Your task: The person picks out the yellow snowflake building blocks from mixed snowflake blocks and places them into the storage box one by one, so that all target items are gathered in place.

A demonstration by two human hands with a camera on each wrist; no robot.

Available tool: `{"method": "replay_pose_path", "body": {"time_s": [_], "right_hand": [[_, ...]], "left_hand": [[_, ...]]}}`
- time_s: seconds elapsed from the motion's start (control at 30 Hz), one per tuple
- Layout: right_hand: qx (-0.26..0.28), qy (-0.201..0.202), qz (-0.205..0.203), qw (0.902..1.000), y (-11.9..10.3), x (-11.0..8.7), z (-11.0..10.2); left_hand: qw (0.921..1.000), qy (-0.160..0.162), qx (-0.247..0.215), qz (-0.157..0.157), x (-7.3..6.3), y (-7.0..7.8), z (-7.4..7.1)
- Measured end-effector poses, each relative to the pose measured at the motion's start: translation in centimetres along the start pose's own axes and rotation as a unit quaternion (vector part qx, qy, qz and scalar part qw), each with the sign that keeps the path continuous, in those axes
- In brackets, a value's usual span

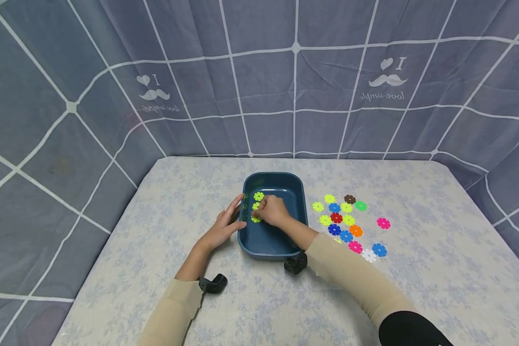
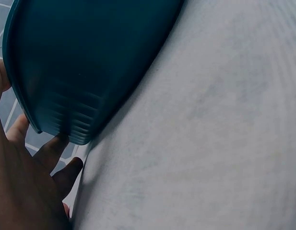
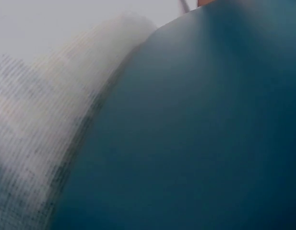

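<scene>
A dark teal tray (image 1: 271, 250) sits on the table. My left hand (image 1: 219, 229) is at its left side with fingers spread, touching the wall near the rim; in the left wrist view the fingers (image 2: 53, 149) lie against the ribbed outer wall. Inside the tray, yellow-green notched plastic discs form a column by the left wall, with a top disc (image 1: 258, 196), a middle disc (image 1: 255, 206) and a lower disc (image 1: 255, 219). My right hand (image 1: 273, 211) reaches in over the right rim, its curled fingers pinching at the lower disc and partly covering the column.
Right of the tray lie several loose notched discs, among them a red disc (image 1: 336, 217), an orange disc (image 1: 356, 230), a white disc (image 1: 369, 255) and a pink disc (image 1: 383, 223). A grey gridded curtain (image 1: 268, 86) hangs behind the table (image 1: 432, 269). The right wrist view is blurred.
</scene>
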State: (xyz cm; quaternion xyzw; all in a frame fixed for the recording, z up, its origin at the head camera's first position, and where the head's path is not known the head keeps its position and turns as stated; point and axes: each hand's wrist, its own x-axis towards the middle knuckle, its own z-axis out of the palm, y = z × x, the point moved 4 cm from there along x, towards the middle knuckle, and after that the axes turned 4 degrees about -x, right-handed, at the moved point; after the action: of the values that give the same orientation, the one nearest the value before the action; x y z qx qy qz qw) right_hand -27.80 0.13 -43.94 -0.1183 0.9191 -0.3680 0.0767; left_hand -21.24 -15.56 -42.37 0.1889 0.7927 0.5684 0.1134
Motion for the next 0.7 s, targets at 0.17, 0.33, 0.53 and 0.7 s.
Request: {"method": "replay_pose_path", "body": {"time_s": [0.17,0.33,0.53,0.7], "right_hand": [[0.021,-0.005,0.005,0.9998,-0.3,-0.2,-0.4],[0.059,-0.013,0.017,0.9980,-0.1,-0.1,-0.7],[0.097,-0.009,0.027,0.9949,-0.1,-0.3,-1.3],[0.102,-0.008,0.008,0.9948,-0.4,-0.6,-1.7]], "left_hand": [[1.0000,0.000,-0.001,0.000,0.0,0.1,0.0],[1.0000,-0.002,0.007,0.006,0.1,0.1,0.1],[0.9999,0.002,0.011,0.008,0.1,0.1,0.1],[0.9999,0.000,0.006,0.012,0.1,0.0,0.1]]}}
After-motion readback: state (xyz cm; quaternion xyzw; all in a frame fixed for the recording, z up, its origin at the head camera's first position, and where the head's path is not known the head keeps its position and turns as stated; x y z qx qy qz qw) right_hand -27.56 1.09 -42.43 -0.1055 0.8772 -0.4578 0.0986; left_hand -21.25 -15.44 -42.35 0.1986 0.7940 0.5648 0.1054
